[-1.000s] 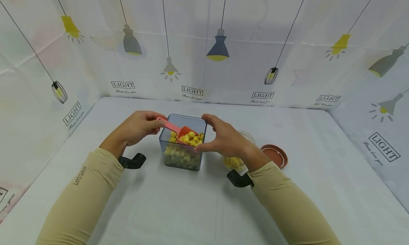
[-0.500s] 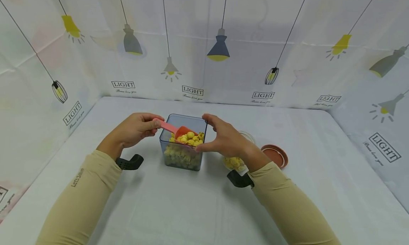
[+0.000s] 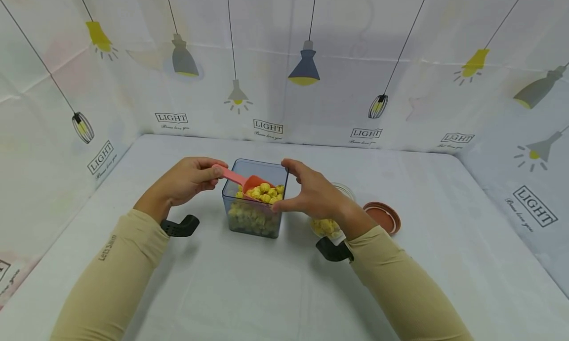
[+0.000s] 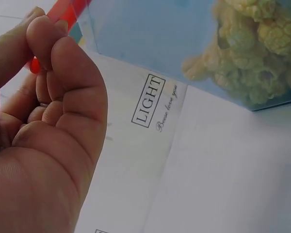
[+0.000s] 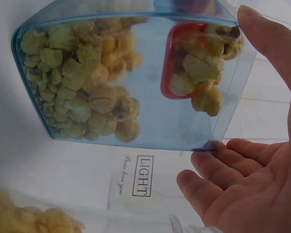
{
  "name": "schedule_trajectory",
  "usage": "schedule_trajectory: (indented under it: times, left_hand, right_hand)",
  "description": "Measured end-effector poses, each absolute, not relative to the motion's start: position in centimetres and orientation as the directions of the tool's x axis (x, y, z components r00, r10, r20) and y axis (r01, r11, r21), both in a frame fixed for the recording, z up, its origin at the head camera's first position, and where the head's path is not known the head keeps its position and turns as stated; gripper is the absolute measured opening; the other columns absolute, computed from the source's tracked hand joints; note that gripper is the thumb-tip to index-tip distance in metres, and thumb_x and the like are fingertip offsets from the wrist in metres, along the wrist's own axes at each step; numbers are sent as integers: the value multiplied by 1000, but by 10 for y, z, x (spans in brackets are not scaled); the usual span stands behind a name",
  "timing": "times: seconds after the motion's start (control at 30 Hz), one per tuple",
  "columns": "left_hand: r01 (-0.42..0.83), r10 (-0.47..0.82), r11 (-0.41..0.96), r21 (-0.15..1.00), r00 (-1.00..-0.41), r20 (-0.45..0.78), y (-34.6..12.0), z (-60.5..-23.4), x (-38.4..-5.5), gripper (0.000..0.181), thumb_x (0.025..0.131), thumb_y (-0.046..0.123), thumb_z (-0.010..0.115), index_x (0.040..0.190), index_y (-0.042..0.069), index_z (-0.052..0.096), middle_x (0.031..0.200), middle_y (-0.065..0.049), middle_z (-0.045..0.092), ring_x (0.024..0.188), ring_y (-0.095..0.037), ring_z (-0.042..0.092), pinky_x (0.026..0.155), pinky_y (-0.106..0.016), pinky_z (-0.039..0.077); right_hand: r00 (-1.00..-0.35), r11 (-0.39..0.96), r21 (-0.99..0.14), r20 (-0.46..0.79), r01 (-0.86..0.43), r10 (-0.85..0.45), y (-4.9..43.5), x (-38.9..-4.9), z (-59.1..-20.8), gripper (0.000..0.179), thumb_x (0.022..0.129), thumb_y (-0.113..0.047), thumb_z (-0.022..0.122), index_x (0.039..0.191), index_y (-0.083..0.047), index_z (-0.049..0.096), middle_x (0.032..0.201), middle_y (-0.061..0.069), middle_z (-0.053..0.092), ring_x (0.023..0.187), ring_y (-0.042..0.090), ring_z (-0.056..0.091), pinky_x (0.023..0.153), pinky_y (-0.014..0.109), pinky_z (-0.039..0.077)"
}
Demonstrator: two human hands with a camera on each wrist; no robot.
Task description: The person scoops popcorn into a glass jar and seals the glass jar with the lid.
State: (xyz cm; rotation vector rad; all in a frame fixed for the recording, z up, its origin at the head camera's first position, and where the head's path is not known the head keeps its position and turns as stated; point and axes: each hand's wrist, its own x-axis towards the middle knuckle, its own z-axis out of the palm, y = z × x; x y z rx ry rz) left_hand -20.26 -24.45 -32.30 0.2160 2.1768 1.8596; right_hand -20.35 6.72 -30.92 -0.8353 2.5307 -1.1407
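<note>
A bluish see-through square container (image 3: 263, 168) stands on the table, partly filled with yellow popcorn (image 3: 253, 217). My left hand (image 3: 188, 182) pinches the handle end of a pink-red scoop (image 3: 234, 175) between thumb and fingers; the same handle (image 4: 72, 10) shows in the left wrist view. Popcorn lies in the scoop's bowl, which is inside the container, above the main heap in the right wrist view. With its thumb at the near rim and its fingers at the far right corner, my right hand (image 3: 316, 190) grips the container.
Partly behind my right hand and wrist is a clear jar (image 3: 344, 188) with popcorn in it. A round brown lid (image 3: 382, 217) lies on the white-covered table to its right. Printed cloth walls with lamp drawings rise at the back and sides.
My left hand has shifted slightly left with the scoop during the first half second, then stays nearly still. The right hand and the container have not visibly moved.
</note>
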Motion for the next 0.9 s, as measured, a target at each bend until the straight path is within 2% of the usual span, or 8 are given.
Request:
schedule_trajectory:
  times: [0.5,0.9]
  left_hand:
    - [-35,266,94,995,-962,-59,-243,-326,-201,41,105,13,53,135,-15,49,95,-6,54,83,-14,51,79,-23,49]
    - [-70,214,84,994,-973,-86,-245,-328,-201,45,106,16,52,140,-13,45,97,-3,56,85,-13,50,78,-21,49]
  right_hand:
    - [-814,539,-748,3,-387,-580,67,-203,-309,104,79,-39,86,157,-6,25,160,9,31,144,30,33,115,44,31]
    - [-819,549,-748,-11,-374,-574,67,-203,-308,104,79,-41,85,158,-8,25,160,8,30,143,33,34,113,48,32]
